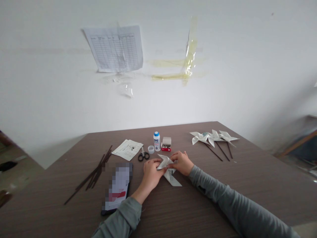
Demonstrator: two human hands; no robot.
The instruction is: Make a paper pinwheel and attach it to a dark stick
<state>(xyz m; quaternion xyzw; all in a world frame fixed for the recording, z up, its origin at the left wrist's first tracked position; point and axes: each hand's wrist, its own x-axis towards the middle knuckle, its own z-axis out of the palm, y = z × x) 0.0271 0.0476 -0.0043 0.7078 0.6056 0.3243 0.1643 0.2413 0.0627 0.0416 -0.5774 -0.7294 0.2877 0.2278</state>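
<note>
A pinwheel folded from printed paper is between my hands, low over the table. My left hand grips its left side, thumb reaching toward the centre. From the right, my right hand pinches the paper near the middle; its fingertips partly cover the centre. Just beyond the hands stand a white glue bottle with a blue cap, a small red box of metal pins and a clear plastic cup. Scissors with black handles lie left of the cup.
A stack of printed paper squares lies at the back left, with several dark sticks beside it. A phone rests by my left forearm. Finished paper pinwheels on sticks lie at the back right. The table meets a wall.
</note>
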